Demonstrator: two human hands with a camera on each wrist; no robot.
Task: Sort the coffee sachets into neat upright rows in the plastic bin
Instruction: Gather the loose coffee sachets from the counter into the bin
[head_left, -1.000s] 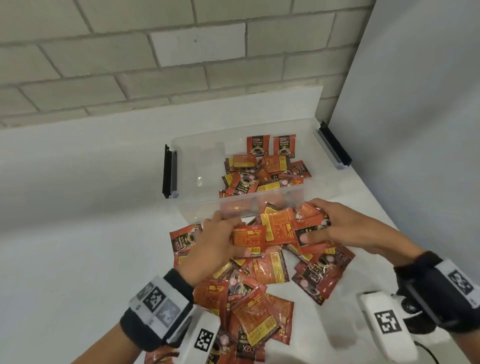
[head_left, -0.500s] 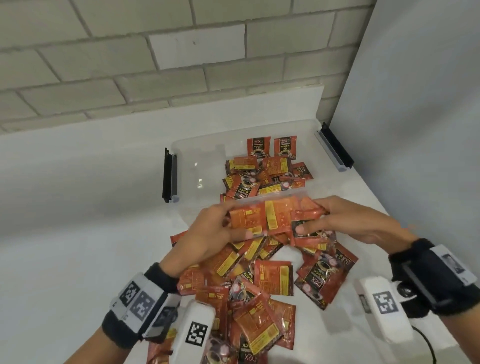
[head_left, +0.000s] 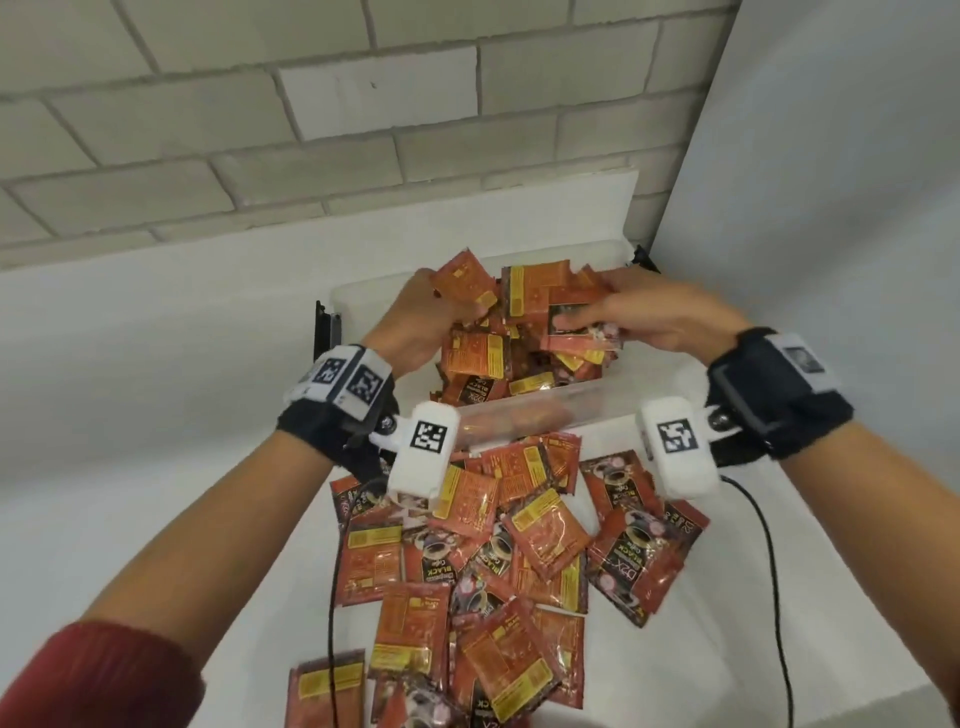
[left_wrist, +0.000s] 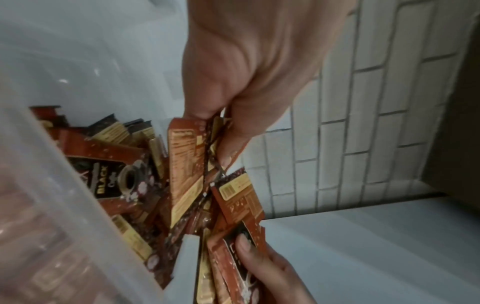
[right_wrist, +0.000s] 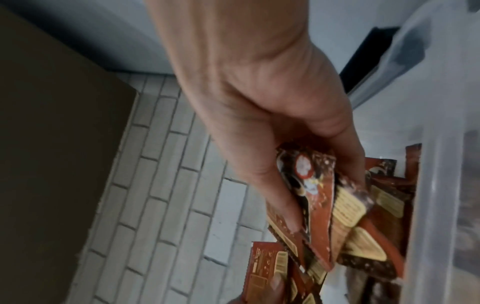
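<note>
Both hands hold a bunch of red-orange coffee sachets (head_left: 524, 296) above the clear plastic bin (head_left: 582, 402). My left hand (head_left: 421, 322) grips the bunch's left side, thumb and fingers pinching sachet edges (left_wrist: 187, 156). On the right side my right hand (head_left: 644, 312) grips several sachets (right_wrist: 322, 203) between thumb and fingers. More sachets (head_left: 483, 358) lie jumbled inside the bin under the hands. A large loose pile of sachets (head_left: 498, 561) covers the white table in front of the bin. The bin's far part is hidden by the hands.
A white brick wall (head_left: 311, 130) stands behind the table. A grey panel (head_left: 831, 208) rises at the right. Black latches sit on the bin's left (head_left: 326, 332) and right (head_left: 644, 260) ends. Black cables (head_left: 769, 561) run over the table (head_left: 130, 389) near the pile.
Both hands lifted the bunch of sachets off the table pile and carried it forward over the bin. The camera view tilted down and closer.
</note>
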